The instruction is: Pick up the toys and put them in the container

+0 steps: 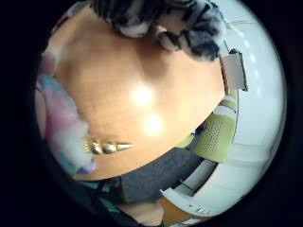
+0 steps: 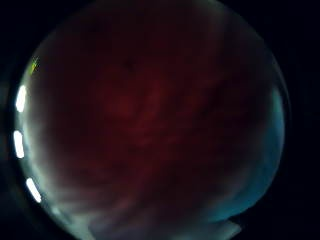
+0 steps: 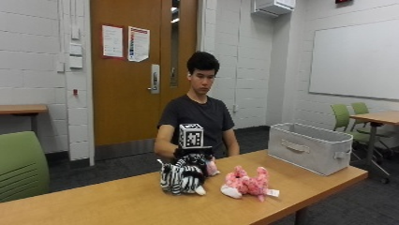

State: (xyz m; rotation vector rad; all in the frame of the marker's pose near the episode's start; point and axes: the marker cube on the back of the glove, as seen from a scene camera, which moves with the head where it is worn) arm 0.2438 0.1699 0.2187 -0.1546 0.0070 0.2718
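Note:
A black-and-white striped zebra plush (image 3: 182,177) stands on the wooden table (image 3: 124,201) in front of the person. My gloved right hand (image 3: 190,153) sits on its back and grips it; the zebra's fur (image 1: 161,21) shows close to the palm. The thumb side palm view is covered and dark. Just behind the zebra lies a pastel unicorn plush (image 3: 212,167) with a gold horn (image 1: 110,147). A pink plush (image 3: 246,183) lies to the zebra's right. The grey fabric container (image 3: 310,146) stands open at the table's right end.
Green chairs (image 3: 22,164) stand at the left and at the far right beside another table (image 3: 377,117). The table's front edge runs close to the pink plush.

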